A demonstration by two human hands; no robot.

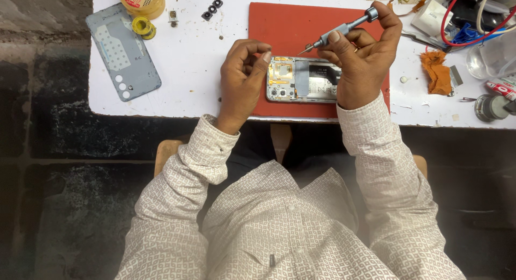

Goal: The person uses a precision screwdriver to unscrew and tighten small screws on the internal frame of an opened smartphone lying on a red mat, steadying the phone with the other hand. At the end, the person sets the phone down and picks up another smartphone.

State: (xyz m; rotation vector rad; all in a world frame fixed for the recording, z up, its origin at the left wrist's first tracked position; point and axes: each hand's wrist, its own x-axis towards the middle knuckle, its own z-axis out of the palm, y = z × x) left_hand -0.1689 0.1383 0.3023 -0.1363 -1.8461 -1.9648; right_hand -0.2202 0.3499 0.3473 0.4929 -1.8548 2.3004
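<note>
repair workshop | opened phone (303, 79) on red mat (290, 27) | solder spool (143, 27), wires (473, 22)

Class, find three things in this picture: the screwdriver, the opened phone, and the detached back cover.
screwdriver (344, 28), head view, on the grey metal shaft above the right hand's fingers.
opened phone (301, 79), head view, on its exposed inner middle.
detached back cover (122, 51), head view, on the centre of the grey panel.

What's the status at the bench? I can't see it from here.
Right hand gripping precision screwdriver, tip above opened phone. Left hand pinched at phone's edge. Phone on red mat; nothing blocking.
</note>
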